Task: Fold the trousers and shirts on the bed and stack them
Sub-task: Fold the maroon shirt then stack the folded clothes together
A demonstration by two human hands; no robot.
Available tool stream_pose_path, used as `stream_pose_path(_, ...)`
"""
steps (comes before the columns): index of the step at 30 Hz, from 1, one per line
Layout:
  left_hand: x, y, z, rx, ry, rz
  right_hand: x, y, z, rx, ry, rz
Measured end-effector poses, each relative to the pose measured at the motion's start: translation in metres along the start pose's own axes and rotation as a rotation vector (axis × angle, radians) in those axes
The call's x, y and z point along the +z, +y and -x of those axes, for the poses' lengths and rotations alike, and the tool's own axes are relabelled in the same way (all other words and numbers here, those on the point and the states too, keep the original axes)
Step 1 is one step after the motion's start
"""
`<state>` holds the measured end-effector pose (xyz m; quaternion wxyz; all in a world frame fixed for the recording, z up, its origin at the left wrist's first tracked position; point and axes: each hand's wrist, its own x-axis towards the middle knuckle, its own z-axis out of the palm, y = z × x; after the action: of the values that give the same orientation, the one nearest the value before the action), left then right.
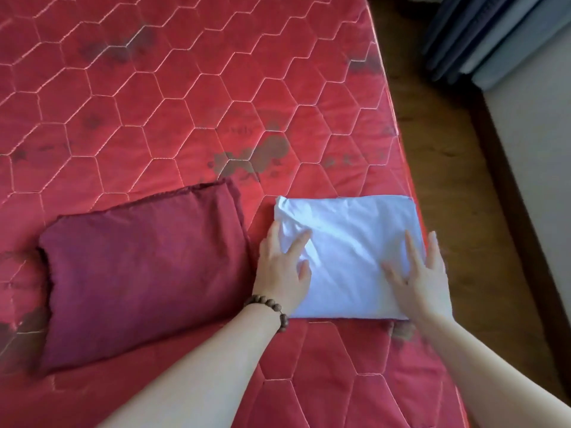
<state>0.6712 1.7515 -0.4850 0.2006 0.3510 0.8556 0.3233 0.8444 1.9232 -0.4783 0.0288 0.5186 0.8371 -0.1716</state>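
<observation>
A: Where do we stand with the folding?

B: We have two folded pieces on the red quilted mattress of the bed. The white folded cloth rectangle is our landmark; it lies near the bed's right edge. Just left of it, with a narrow strip of mattress between, lies the dark maroon folded garment, a larger rectangle set at a slight slant.

A: And our hands?

B: Both rest flat on the white cloth with fingers spread, grasping nothing. Our left hand, with the brown wooden bead bracelet at its wrist, lies on the cloth's left edge. Our right hand presses its right side, fingers pointing away from us. We judge that we are smoothing or squaring the fold.

A: So the folding is done?

B: For these two, it appears so, though we cannot tell which is a shirt and which trousers. No unfolded clothes show on the mattress beyond the white cloth, but the view cuts off the bed's left and near parts, so more may lie unseen.

A: What is left?

B: The stacking. The two pieces lie side by side, not one on the other. We reckon the white one, being smaller, should go on top of the maroon one, lifted carefully so its soft layers do not slip open.
</observation>
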Motion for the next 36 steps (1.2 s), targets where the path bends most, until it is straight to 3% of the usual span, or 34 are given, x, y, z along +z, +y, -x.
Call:
stream_pose_path(6, 0.018, 0.005, 0.003, -0.139, 0.129, 0.136, 0.011, 0.001, 0.003, 0.027, 0.073, -0.059)
stream_pose_path(12, 0.005, 0.007, -0.008, -0.157, 0.008, 0.147, -0.004, -0.007, -0.001, 0.125, -0.057, -0.276)
stream_pose_path(15, -0.018, 0.012, -0.005, -0.073, -0.006, 0.134, -0.017, -0.021, 0.005, 0.021, 0.117, -0.327)
stream_pose_path(19, -0.075, 0.002, 0.011, -0.045, 0.137, 0.130, -0.030, -0.077, 0.020, -0.110, 0.230, -0.374)
stream_pose_path(26, -0.184, -0.086, 0.056, -0.154, 0.414, -0.081, -0.001, -0.224, 0.050, -0.352, 0.092, -0.472)
stream_pose_path(30, -0.204, -0.133, 0.075, -0.219, 0.398, -0.164, 0.036, -0.266, 0.070, -0.379, 0.032, -0.462)
stream_pose_path(36, -0.191, -0.193, 0.092, -0.396, 0.247, -0.152, 0.078, -0.266, 0.087, -0.335, -0.161, -0.376)
